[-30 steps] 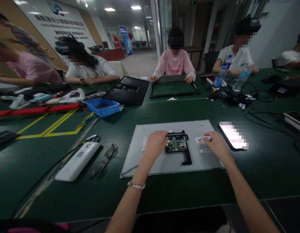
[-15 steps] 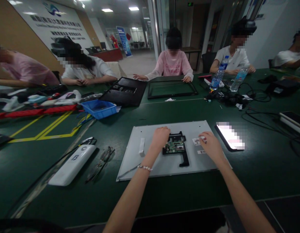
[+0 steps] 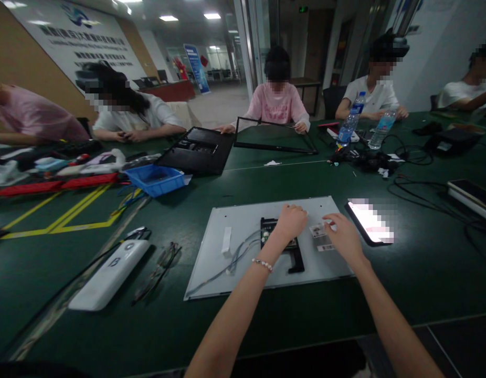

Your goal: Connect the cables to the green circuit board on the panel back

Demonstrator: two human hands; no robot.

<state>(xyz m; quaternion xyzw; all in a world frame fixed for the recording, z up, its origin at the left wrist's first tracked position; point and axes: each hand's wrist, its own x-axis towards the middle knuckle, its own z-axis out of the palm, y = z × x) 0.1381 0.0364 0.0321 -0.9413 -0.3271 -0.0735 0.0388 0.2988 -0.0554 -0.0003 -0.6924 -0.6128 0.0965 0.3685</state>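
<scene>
A flat silver panel (image 3: 211, 241), like the back of a display screen, lies before me. A green circuit board in a black bracket (image 3: 296, 261) sits at its middle, partly hidden by my left wrist. My left hand (image 3: 292, 221) is closed above the panel, just right of the board; what its fingers hold, if anything, is hidden. My right hand (image 3: 342, 235) is pinched beside a white label (image 3: 317, 231); anything between the fingertips is too small to name. A grey cable (image 3: 237, 256) runs from the panel's lower left corner to the board.
Right of the panel lies a lit phone (image 3: 371, 223). To the left are a white power bank (image 3: 109, 275) and eyeglasses (image 3: 158, 273). Beyond are a blue bin (image 3: 156, 181), a black cover (image 3: 198, 149) and a black frame (image 3: 276, 150), which a person opposite handles.
My left hand has moved right, off the board's left side, and the grey cable shows more fully. My right hand stays by the label. The person opposite has raised the black frame's far left corner.
</scene>
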